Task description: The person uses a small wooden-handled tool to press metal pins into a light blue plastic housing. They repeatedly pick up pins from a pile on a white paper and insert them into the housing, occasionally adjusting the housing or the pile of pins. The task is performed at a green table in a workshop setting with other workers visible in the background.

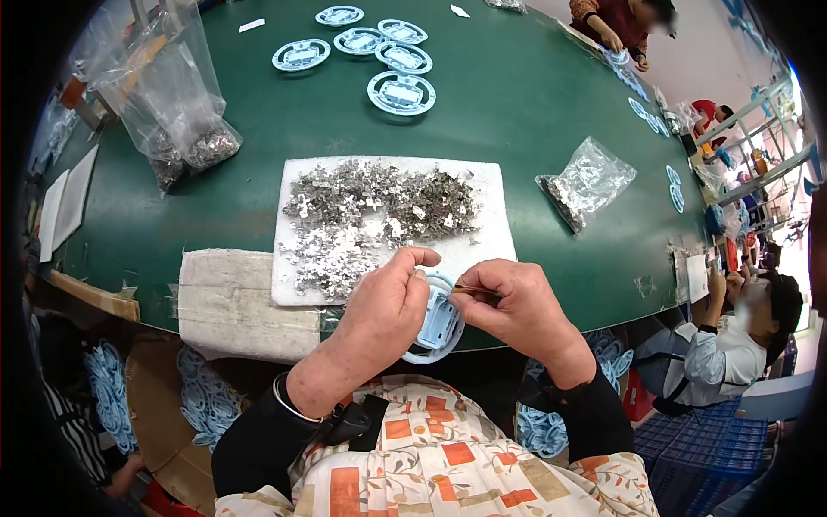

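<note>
My left hand (pixel 387 300) is closed on the rim of a light-blue round plastic part (pixel 441 323), which has a raised rectangular middle. The part is tilted at the near table edge, its left side hidden by my fingers. My right hand (pixel 517 303) pinches a thin brownish tool (pixel 482 292) that looks like tweezers, its tip at the part's upper right. Whether the tip holds a metal piece is too small to see. Just beyond my hands, small silvery metal clips (pixel 379 207) lie heaped on a white foam sheet (pixel 495 233).
Several finished-looking blue round parts (pixel 401 93) lie farther off on the green table (pixel 491 103). Clear bags of metal pieces stand at left (pixel 185 121) and right (pixel 594 185). A folded cloth (pixel 241 297) lies at the near edge. Other people (pixel 732 345) work around the table.
</note>
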### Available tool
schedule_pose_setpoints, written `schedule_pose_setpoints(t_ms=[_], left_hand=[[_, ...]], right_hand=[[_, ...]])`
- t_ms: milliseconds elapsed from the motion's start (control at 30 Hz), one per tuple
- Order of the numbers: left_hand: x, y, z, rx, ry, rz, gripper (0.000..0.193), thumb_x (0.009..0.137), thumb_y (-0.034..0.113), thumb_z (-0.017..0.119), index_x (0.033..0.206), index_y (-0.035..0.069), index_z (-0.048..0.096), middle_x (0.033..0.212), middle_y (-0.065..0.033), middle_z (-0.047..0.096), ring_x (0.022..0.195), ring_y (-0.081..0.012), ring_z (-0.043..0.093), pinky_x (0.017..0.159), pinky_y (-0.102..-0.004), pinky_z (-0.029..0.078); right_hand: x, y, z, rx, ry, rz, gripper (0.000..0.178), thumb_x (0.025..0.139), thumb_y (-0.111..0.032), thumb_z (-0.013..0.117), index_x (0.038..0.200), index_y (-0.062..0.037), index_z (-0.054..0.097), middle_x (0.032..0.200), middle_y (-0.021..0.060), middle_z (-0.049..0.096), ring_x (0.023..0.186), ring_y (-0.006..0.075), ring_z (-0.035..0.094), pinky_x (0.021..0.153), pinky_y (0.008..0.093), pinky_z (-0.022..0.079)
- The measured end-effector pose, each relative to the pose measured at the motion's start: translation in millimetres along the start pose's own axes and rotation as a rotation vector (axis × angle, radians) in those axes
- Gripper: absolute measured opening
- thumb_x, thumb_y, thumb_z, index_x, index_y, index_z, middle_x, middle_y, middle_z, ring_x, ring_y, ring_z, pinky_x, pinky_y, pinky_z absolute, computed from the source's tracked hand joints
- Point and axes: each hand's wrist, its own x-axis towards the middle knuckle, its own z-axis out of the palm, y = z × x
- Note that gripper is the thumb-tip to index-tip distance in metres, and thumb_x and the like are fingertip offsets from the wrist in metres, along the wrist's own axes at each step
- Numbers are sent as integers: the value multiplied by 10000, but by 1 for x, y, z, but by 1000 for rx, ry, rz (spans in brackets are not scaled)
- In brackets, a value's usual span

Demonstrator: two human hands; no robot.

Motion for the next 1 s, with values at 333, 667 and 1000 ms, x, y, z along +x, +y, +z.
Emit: schedule_pose_setpoints(t_ms=[333,667,1000], left_hand=[[8,-9,0,121,4,36,328,1025,145,445,1217,-30,643,812,-184,693,746,-255,674,722,-382,527],[11,-5,-3,79,-36,-43,347,1009,142,430,1206,-24,661,780,-177,688,722,-230,678,728,-379,537],[9,-7,-3,25,-22,-37,354,1010,134,419,1214,-23,661,649,-77,619,573,-171,603,593,-344,501]], right_hand=[[-4,-10,19,-516,110,-241,122,833,-89,751,928,-46,687,769,95,648,667,316,671,574,403,532],[-25,-3,14,-499,-16,-231,329,945,-127,667,1267,-66,646,784,92,692,638,319,671,566,409,525],[-32,0,6,-545,62,-144,428,883,-53,709,1286,-196,697,779,75,707,627,250,683,550,366,524]])
